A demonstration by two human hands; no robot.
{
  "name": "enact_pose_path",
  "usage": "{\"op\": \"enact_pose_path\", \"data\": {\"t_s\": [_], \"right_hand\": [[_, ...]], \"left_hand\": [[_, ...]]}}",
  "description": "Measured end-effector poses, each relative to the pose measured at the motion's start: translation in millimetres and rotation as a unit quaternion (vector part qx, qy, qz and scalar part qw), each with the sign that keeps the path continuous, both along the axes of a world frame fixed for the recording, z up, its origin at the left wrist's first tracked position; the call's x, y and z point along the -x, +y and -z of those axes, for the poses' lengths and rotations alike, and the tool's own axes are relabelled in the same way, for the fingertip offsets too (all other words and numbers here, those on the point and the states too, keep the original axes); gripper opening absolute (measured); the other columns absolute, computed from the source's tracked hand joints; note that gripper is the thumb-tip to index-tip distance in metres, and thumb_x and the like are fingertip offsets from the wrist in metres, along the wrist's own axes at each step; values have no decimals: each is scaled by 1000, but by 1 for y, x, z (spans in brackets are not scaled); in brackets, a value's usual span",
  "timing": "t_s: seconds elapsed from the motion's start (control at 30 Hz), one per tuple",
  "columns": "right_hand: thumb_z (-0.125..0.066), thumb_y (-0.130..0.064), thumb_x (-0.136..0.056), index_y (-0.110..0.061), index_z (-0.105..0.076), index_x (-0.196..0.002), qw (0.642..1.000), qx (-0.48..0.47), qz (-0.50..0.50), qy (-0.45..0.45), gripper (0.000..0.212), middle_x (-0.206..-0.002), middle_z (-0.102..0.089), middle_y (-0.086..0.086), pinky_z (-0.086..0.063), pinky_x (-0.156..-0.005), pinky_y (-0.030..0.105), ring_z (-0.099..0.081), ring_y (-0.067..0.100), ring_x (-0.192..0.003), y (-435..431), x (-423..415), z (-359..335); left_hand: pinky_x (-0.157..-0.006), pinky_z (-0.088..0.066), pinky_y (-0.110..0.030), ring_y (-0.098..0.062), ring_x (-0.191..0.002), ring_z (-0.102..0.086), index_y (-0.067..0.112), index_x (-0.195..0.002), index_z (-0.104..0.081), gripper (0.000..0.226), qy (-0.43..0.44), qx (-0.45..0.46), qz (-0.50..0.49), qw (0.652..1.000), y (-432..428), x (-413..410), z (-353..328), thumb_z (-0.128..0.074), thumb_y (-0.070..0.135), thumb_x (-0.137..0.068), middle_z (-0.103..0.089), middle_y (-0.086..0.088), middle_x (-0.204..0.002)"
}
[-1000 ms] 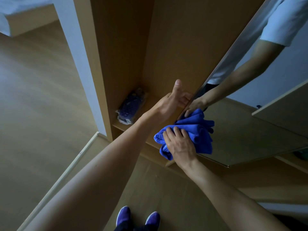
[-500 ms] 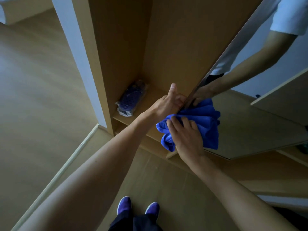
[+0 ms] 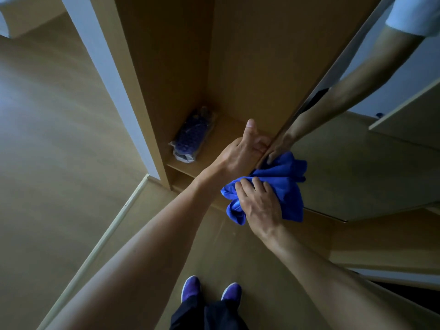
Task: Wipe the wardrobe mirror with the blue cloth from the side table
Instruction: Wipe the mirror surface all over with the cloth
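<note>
Both hands are busy at the wardrobe door: my left hand (image 3: 240, 151) grips the edge of the mirror (image 3: 357, 163) — thumb up. My right hand (image 3: 259, 206) presses the bunched blue cloth (image 3: 283, 184) against the mirror's lower corner — fingers spread over it.

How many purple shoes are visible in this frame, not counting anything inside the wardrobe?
2. The left purple shoe and the right purple shoe stand side by side on the wooden floor at the bottom edge, below the arms; dark trouser legs cover their heels.
</note>
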State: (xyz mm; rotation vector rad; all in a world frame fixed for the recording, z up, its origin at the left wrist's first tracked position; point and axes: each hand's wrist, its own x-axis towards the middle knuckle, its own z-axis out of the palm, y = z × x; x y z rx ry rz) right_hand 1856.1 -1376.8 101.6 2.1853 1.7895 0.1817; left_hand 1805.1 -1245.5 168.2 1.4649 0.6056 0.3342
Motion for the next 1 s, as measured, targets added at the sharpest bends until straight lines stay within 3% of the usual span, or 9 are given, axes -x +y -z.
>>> {"op": "enact_pose_path", "data": {"t_s": [0.07,0.17,0.3,0.47,0.6,0.7,0.83,0.93,1.0], "right_hand": [[-49,-10,-92,-17,-58,-124,997,-62,14,32,34,-120,-61,0,-46,-90,37,-56,25,-108,-6,-3,-13],[-64,-20,-88,-15,-60,-125,989,-143,2,40,37,-119,-64,2,-46,-83,38,-58,26,-102,-14,-7,-26],[-64,-18,-87,-14,-58,-128,990,-133,7,40,41,-120,-64,2,-48,-81,36,-58,24,-102,-13,-8,-17],[-45,-7,-97,-11,-38,-141,997,-9,20,72,45,-137,-49,3,-42,-98,36,-48,24,-120,-5,-5,29],[-44,-4,-93,-11,-48,-136,995,-37,48,85,44,-131,-56,2,-44,-98,36,-52,25,-117,-2,-2,53],[-52,-3,-84,-12,-57,-128,974,-93,76,193,45,-126,-62,1,-44,-96,38,-53,28,-113,-6,-5,59],[-66,-18,-79,-20,-63,-104,884,-124,277,355,25,-98,-71,0,-46,-76,31,-60,27,-97,-22,-3,68],[-63,-21,-79,-22,-63,-96,719,-155,424,528,17,-83,-69,-1,-47,-67,30,-64,26,-80,-35,-7,77],[-66,-19,-75,-21,-61,-89,618,-171,479,599,15,-74,-63,-6,-44,-64,31,-60,21,-75,-41,-11,82]], "left_hand": [[-104,-44,-28,-8,-107,-66,22,-108,-75,83,18,-4,4,1000,-2,3,9,-2,61,-103,-74,2,-106],[-107,-39,-28,-8,-116,-63,21,-123,-72,85,57,2,-3,998,-6,7,21,-4,68,-101,-72,5,-121],[-115,-37,-35,-11,-118,-63,28,-114,-74,81,71,-4,-10,997,-10,7,30,-6,70,-100,-72,7,-121],[-112,-40,-35,-9,-114,-65,31,-108,-75,82,54,-15,-24,998,-11,4,38,-4,70,-98,-75,7,-113],[-95,-38,-15,7,-108,-64,42,-101,-72,69,33,18,-53,998,-18,3,50,-9,71,-99,-74,15,-110],[-106,-40,-24,2,-116,-63,39,-108,-68,64,44,41,-55,997,-23,4,57,-11,67,-102,-71,11,-121],[-100,-39,-22,11,-107,-61,42,-112,-64,64,67,53,-43,995,-28,6,64,-5,64,-101,-67,19,-117],[-106,-36,-26,4,-114,-59,37,-123,-59,62,77,61,-59,993,-35,5,73,-5,62,-102,-64,14,-126],[-107,-36,-25,10,-107,-59,41,-118,-59,57,81,69,-78,991,-39,3,78,-7,61,-103,-65,19,-119]]}}
